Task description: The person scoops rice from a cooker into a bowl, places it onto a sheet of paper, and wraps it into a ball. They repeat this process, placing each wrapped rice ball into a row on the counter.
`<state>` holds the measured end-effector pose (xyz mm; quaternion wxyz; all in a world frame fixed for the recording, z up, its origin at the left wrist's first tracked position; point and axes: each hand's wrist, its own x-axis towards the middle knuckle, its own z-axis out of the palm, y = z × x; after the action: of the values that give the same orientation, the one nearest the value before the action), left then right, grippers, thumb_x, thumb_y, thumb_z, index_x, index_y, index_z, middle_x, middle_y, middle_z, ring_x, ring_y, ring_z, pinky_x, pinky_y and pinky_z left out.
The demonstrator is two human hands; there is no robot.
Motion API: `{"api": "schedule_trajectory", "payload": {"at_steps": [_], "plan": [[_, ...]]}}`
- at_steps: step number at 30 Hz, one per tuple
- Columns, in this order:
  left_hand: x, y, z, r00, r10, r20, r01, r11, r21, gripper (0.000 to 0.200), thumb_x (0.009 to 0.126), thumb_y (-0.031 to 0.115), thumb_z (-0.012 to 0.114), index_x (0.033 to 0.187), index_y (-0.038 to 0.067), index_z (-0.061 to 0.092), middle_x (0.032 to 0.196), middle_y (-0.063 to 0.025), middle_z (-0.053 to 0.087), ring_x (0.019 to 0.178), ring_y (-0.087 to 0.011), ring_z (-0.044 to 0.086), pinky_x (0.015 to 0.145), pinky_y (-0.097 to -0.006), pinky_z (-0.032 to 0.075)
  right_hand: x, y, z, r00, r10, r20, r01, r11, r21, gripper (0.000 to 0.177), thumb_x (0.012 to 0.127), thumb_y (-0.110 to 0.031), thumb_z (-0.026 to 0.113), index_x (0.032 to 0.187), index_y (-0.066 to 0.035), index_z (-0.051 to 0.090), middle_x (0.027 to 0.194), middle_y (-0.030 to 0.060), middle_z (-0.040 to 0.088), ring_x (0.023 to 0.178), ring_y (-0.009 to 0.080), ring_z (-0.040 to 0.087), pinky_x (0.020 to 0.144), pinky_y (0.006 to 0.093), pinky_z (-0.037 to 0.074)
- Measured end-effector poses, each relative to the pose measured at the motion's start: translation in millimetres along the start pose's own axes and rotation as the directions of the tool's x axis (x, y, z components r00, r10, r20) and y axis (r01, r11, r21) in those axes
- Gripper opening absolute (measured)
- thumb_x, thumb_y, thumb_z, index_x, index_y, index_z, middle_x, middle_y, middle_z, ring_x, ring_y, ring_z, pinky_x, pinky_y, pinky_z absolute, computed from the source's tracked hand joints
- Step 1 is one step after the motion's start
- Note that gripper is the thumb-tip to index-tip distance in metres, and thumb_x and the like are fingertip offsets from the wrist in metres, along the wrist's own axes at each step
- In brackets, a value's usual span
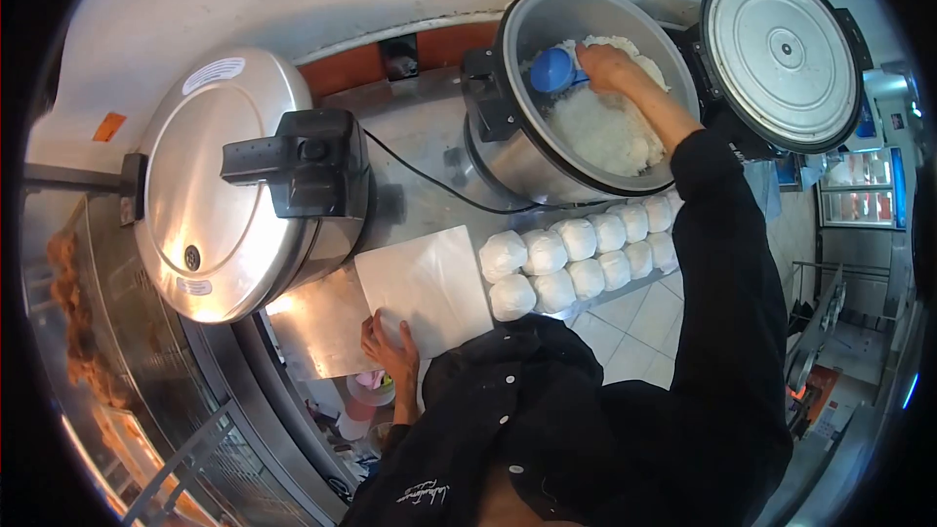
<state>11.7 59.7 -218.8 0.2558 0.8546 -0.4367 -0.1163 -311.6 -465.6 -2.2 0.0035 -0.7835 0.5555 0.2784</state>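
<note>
In the head view, the right hand (607, 70) is down inside the open pot (522, 24), and there's the blue scoop (553, 70), right up against the rice (607, 132). Its fingers look clamped on the scoop's handle, though the grip is partly hidden. The cup lies to the left of those fingers, and the scoop's long axis runs roughly sideways, cup to handle. The rice spreads below the hand and out to its right, heaped against the pot's wall; whether the cup carries any, one can't tell. The right hand is the near one here, no contest.

Over to the left hand (395, 349): well apart from the pot, fingers spread, resting at the near-left edge of the white sheets (429, 283).

Now the metal bench (420, 127): round white bundles (527, 254) sit in two rows beside the sheets, along the near edge, below the pot. A closed cooker (220, 166) gleams at the left, a dark cable (439, 181) trailing between it and the pot, whose lid (781, 49) stands raised at the right. Beyond, pale floor tiles (630, 327) and a lit fridge (864, 195) at far right.
</note>
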Motion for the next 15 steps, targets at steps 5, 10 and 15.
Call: {"api": "schedule_trajectory", "payload": {"at_steps": [5, 10, 15], "plan": [[8, -19, 5, 0.998, 0.026, -0.051, -0.026, 1.000, -0.005, 0.054, 0.095, 0.037, 0.066, 0.139, 0.006, 0.058, 0.135, -0.0203, 0.054, 0.125, -0.0417, 0.048, 0.105, -0.0567, 0.035, -60, 49, -31, 0.968, 0.077, -0.239, -0.072, 0.997, 0.030, 0.037, 0.082, -0.004, 0.068, 0.118, 0.000, 0.065, 0.115, 0.0245, 0.070, 0.111, 0.0420, 0.068, 0.091, 0.0505, 0.057], [34, 0, -6, 0.987, 0.088, -0.137, -0.093, 0.995, -0.031, 0.047, 0.098, 0.031, 0.063, 0.137, 0.006, 0.059, 0.134, -0.0191, 0.054, 0.124, -0.0409, 0.050, 0.104, -0.0555, 0.036, -124, 84, -54, 0.938, 0.044, -0.343, -0.111, 0.978, -0.179, 0.023, 0.082, -0.009, 0.070, 0.104, -0.001, 0.073, 0.104, 0.0214, 0.074, 0.101, 0.0388, 0.073, 0.083, 0.0470, 0.060], [63, 29, -15, 0.963, 0.236, -0.129, -0.246, 0.967, -0.067, 0.040, 0.098, 0.019, 0.063, 0.137, 0.008, 0.059, 0.137, -0.0172, 0.052, 0.127, -0.0376, 0.049, 0.104, -0.0539, 0.036, -187, 55, -63, 0.997, 0.060, -0.048, -0.073, 0.938, -0.340, 0.017, 0.080, -0.011, 0.073, 0.094, -0.003, 0.076, 0.094, 0.0167, 0.075, 0.089, 0.0342, 0.076, 0.077, 0.0449, 0.061]]}}
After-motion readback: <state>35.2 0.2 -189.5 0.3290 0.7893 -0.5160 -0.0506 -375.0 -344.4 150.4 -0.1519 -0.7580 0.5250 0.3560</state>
